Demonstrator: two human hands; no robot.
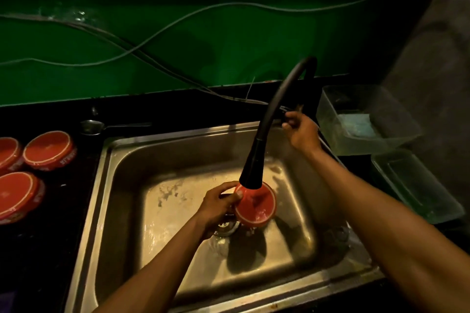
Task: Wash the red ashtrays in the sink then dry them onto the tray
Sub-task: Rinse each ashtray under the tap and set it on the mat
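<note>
Over the sink (119, 160), under the faucet (254, 168): left hand (216, 208) pinching a red ashtray (255, 204) by its rim. Right hand (301, 132) curled at the tap lever. Probably wet, slippery, breakable; best gripped at the rim.

Dark worktop (50, 249) with steel sink (106, 185) set in. Left: three red ashtrays (49, 150), a spoon (92, 126) behind. Right: two clear plastic containers (366, 119).
</note>
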